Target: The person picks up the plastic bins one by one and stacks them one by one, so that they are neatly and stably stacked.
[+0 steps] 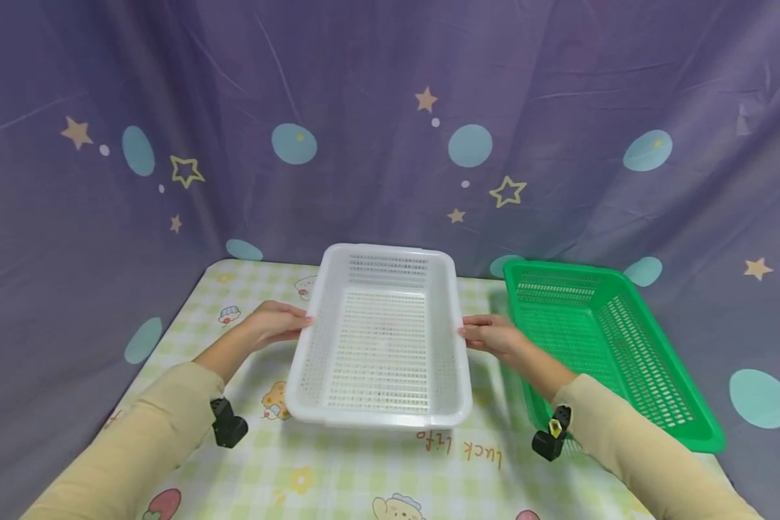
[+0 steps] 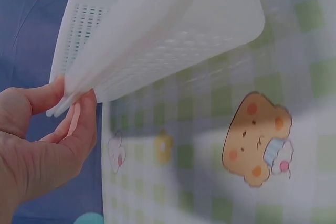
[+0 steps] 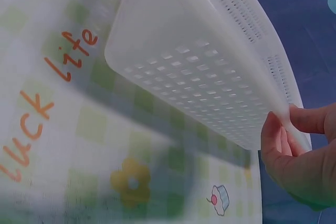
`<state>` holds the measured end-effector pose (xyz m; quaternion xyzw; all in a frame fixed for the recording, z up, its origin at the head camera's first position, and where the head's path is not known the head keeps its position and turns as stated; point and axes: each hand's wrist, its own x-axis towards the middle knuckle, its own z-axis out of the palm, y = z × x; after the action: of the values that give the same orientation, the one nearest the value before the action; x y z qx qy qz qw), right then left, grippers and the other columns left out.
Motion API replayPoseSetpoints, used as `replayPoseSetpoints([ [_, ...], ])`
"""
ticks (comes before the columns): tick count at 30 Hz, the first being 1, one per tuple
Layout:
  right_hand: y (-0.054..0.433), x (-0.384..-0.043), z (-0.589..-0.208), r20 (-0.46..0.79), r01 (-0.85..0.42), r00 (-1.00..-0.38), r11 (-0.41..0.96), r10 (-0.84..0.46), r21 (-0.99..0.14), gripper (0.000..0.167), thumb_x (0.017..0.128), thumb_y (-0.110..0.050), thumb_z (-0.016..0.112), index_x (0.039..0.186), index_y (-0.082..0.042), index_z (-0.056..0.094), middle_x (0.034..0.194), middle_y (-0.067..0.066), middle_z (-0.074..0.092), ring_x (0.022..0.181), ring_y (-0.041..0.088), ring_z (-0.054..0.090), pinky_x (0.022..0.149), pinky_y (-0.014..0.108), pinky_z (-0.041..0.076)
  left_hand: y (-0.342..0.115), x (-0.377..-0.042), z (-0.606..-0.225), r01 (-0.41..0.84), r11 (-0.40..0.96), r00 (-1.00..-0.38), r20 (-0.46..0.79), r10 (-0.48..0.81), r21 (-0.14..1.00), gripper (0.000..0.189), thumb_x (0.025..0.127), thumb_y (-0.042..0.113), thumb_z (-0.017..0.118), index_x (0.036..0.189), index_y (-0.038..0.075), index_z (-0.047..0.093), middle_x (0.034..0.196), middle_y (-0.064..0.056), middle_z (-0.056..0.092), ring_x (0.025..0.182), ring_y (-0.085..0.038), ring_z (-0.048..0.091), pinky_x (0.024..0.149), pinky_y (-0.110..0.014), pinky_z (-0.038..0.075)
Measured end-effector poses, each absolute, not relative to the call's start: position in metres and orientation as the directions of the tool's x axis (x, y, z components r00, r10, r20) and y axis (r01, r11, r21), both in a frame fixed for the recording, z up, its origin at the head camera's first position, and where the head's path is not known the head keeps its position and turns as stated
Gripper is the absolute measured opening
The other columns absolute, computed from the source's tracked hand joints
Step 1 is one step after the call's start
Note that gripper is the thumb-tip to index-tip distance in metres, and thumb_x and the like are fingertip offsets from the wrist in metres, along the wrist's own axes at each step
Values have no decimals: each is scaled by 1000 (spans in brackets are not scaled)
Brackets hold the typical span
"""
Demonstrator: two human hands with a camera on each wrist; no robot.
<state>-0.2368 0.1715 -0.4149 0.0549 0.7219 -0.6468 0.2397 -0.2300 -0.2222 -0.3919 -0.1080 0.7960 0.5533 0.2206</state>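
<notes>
- left hand (image 1: 278, 323) and right hand (image 1: 492, 334) pinch white slotted basket (image 1: 383, 347) by opposite rims
- green slotted basket (image 1: 572, 332) at right, partly covered by right sleeve (image 1: 643, 444)
- star-print curtain (image 1: 377, 188), far side

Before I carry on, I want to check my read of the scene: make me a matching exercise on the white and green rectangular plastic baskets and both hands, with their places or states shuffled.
Things
1. White rectangular plastic basket
2. Left hand
3. Green rectangular plastic basket
4. Right hand

Places and states
A. Pinching the white basket's right side
B. At the right of the head view, gripped by neither hand
C. Held between two hands
D. Pinching the white basket's left side

Right pairs: 1-C, 2-D, 3-B, 4-A
</notes>
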Motion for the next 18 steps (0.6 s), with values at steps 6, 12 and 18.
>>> replayPoseSetpoints([
  [6,180,-237,-414,-421,390,-879,173,-224,-905,50,93,-3,59,135,17,41,87,-5,65,75,1,65,75,18,58,-211,-231,-395,-432,319,-880,-472,58,844,50,92,8,63,133,-15,45,108,-12,67,77,-4,64,87,-26,59],
  [12,188,-238,-409,-429,396,-875,177,-226,-901,51,94,-2,55,137,18,37,78,-10,65,72,-1,63,71,14,56,-199,-232,-394,-417,311,-891,-452,46,854,47,91,7,63,130,-14,48,118,-20,64,77,-6,65,89,-28,58],
  [18,198,-234,-405,-428,397,-873,170,-233,-902,54,93,0,55,138,20,33,76,-9,65,72,-1,63,69,15,57,-186,-232,-396,-424,289,-894,-447,14,858,43,90,4,65,127,-14,51,116,-23,63,72,-7,65,85,-28,59],
])
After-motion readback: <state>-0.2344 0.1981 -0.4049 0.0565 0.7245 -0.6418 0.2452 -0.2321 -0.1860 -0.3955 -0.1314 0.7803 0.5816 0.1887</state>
